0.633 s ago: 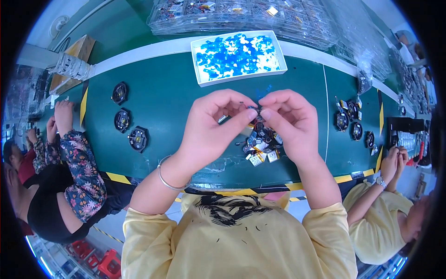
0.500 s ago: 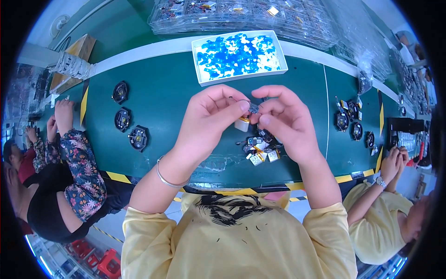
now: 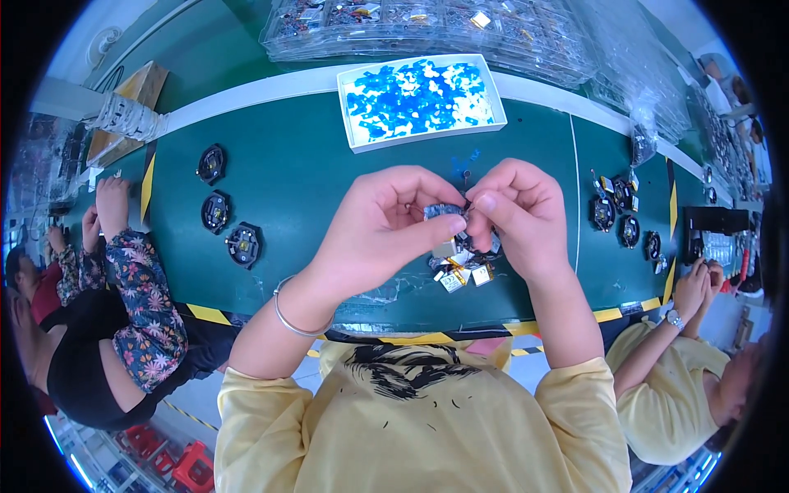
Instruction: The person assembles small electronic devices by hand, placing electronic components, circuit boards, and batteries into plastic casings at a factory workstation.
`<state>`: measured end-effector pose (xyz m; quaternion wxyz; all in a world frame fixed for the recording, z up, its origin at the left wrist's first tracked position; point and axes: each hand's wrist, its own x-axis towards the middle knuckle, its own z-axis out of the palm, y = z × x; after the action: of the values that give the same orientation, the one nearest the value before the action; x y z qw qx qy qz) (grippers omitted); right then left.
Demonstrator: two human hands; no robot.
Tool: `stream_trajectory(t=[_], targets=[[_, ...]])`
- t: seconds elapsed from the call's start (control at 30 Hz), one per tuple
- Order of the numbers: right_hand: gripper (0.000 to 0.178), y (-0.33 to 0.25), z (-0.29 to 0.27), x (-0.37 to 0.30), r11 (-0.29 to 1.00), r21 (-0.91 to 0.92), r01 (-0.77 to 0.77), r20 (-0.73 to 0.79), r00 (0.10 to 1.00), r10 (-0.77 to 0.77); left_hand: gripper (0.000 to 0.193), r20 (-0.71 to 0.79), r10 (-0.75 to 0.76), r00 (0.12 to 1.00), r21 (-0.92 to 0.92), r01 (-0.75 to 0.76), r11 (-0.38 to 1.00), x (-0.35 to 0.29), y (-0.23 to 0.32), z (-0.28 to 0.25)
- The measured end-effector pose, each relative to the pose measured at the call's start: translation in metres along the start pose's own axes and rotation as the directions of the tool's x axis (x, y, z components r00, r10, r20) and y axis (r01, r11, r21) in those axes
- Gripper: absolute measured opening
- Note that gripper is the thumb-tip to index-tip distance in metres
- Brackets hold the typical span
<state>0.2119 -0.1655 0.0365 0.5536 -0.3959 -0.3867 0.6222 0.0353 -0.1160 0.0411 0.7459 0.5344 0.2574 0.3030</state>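
Both hands (image 3: 526,218), near together, pinch a board (image 3: 444,211) over batteries (image 3: 482,275) with small printed labels (image 3: 453,282); the green desk (image 3: 288,164) has striped tape (image 3: 208,314).

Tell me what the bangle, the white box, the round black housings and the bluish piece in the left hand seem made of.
Bangle: probably metal; silvery, with a bright sheen.
White box: card or plastic; smooth-looking, thin straight walls fit either.
Round black housings: likely moulded plastic; dark, with shaped rims.
Bluish piece: possibly circuit-board laminate; speckled detail, but too small to be sure.
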Motion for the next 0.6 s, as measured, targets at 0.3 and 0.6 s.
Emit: stream_trajectory(t=[0.3, 0.6], targets=[[0.004, 0.014, 0.009, 0.001, 0.644, -0.671, 0.367, 0.027, 0.88, -0.474, 0.008, -0.042, 0.041, 0.998, 0.033, -0.039, 0.999, -0.004, -0.005, 0.004], [0.011, 0.013, 0.004, 0.004, 0.779, -0.571, 0.259, -0.058, 0.934, -0.352, 0.008, -0.105, 0.035, 0.994, 0.245, -0.008, 0.969, -0.005, -0.005, 0.003]])
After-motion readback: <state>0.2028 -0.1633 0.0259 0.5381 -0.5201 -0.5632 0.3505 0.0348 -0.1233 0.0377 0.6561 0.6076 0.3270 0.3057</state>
